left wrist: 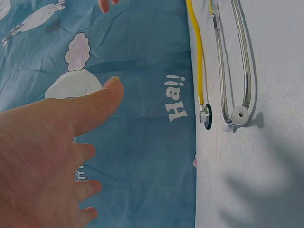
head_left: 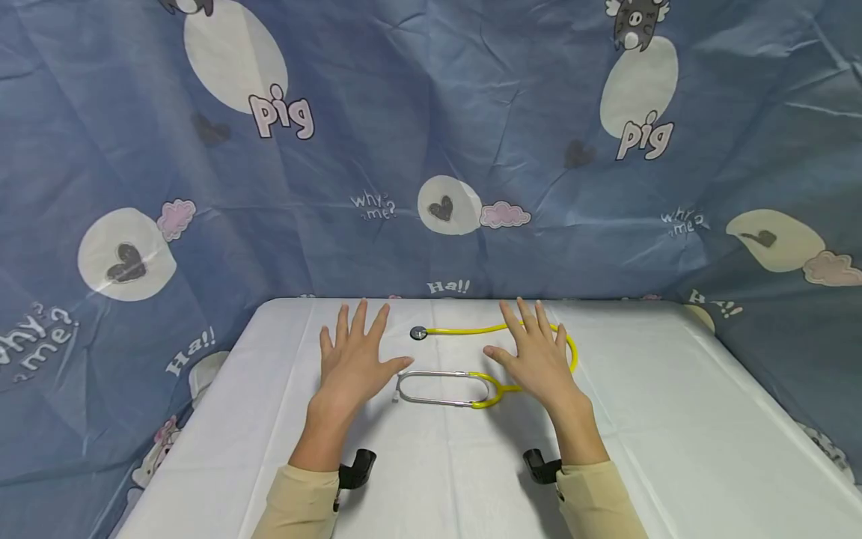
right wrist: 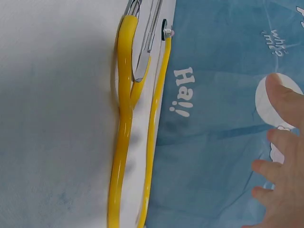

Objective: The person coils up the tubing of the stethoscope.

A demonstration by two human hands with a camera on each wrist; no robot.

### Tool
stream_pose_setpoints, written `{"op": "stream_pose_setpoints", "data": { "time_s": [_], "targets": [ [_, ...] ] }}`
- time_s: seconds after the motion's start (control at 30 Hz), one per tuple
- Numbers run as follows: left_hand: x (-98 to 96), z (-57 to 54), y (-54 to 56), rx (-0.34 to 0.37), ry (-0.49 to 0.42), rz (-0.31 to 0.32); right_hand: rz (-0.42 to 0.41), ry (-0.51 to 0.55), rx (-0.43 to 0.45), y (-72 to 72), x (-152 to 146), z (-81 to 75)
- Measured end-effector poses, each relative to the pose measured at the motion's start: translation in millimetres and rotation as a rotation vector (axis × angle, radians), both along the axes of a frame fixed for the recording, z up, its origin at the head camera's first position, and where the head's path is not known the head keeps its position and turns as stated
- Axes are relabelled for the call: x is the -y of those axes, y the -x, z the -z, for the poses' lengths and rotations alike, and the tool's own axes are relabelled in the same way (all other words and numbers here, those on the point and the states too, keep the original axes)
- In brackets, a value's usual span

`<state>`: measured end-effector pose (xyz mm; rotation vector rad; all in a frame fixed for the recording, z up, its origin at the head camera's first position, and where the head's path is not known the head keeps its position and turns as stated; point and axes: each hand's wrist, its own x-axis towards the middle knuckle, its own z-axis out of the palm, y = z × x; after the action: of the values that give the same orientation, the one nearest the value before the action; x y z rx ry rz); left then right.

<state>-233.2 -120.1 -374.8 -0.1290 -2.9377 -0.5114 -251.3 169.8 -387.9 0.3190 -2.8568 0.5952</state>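
A stethoscope with yellow tubing (head_left: 465,331) lies on the white table, its tube curving round at the right. Its round chestpiece (head_left: 418,333) is at the far side, and the metal ear tubes (head_left: 438,404) lie nearer, with pale ear tips pointing left. My left hand (head_left: 353,364) hovers left of the stethoscope, fingers spread and holding nothing. Over the right part of the tubing is my right hand (head_left: 541,361), also spread and empty; it hides part of the tube in the head view. Both wrist views show the hands raised above the stethoscope, apart from it.
The white-covered table (head_left: 431,464) ends at the back against a blue printed cloth (head_left: 377,150) hanging like a wall. Beige sleeves (head_left: 299,498) cover the forearms, and a black wrist camera (head_left: 357,469) sits by each cuff.
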Motion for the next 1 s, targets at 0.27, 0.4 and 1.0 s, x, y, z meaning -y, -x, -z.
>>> {"op": "stream_pose_setpoints", "data": {
  "time_s": [0.27,0.4,1.0],
  "targets": [
    [-1.0,4.5,0.6,0.021,-0.002,0.034,-0.007,0.014,0.041,-0.6,0.0,-1.3],
    [-3.6,5.3,0.4,0.039,0.015,0.057,-0.009,0.020,0.069,-1.3,-0.5,-1.7],
    [-28.9,19.2,0.9,0.082,0.107,0.165,-0.009,-0.020,0.115,2.7,-2.0,3.7]
  ]
}}
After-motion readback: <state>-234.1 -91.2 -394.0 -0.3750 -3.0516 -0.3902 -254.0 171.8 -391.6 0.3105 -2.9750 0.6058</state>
